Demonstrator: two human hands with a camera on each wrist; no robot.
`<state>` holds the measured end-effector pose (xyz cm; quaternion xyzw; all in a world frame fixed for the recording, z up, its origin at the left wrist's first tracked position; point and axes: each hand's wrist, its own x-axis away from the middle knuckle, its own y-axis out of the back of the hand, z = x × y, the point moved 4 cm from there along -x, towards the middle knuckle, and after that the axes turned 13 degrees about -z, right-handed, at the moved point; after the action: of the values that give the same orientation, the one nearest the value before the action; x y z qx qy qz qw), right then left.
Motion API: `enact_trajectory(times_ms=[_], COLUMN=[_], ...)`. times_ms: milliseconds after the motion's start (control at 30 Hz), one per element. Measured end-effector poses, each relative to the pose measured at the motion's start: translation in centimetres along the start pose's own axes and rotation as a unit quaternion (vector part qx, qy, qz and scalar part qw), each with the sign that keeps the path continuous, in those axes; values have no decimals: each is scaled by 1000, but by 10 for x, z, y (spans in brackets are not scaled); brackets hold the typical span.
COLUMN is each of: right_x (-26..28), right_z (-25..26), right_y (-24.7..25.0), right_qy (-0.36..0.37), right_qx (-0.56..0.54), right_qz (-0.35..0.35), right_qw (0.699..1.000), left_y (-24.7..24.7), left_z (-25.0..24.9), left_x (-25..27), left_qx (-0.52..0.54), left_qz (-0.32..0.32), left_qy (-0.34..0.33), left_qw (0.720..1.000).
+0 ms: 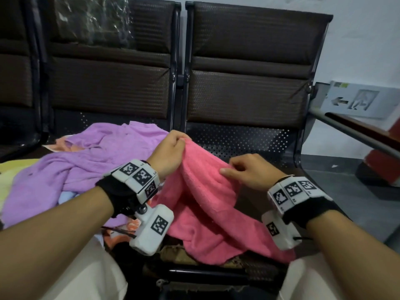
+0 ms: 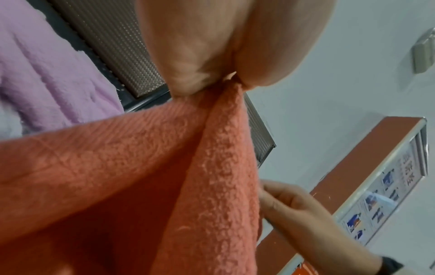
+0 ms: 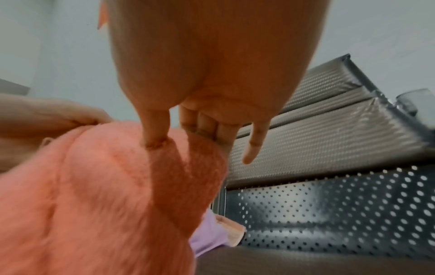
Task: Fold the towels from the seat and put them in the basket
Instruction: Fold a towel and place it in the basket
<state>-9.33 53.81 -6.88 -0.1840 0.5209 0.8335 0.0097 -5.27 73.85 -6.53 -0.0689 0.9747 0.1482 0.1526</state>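
Head downward; wrist views close, upward

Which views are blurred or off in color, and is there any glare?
Head view: mostly sharp, dim; glare on the plastic wrap over a chair back; edges bowed by the wide lens. Left wrist view: left hand soft and close, pink towel reads orange. Right wrist view: the towel smeared by blur, right hand out of focus, perforated seat back crisp with sheen.
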Motion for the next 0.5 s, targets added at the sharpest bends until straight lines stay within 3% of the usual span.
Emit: enact_trajectory(times_ms=[167, 267, 333, 400, 500], right_x=[-4, 0, 1, 2, 3], right_z=[4, 5, 4, 3, 3], right_y=[23, 18, 12, 15, 18], right_qy=[18, 5, 4, 10, 39], right_qx=[49, 74, 116, 127, 133], right_qz=[-108, -59, -15, -32, -59], right_qw=[993, 995, 993, 991, 989], left_y=[2, 5, 6, 8, 16], left_z=[-2, -10, -12, -10, -7], left_x=[-2, -1, 1, 1, -4], left_qx=[-41, -81, -143, -186, -217], left_qz=[-1, 39, 76, 106, 110], left_qy=[-57, -138, -220, -268, -278], left_qw=[998, 986, 962, 939, 929])
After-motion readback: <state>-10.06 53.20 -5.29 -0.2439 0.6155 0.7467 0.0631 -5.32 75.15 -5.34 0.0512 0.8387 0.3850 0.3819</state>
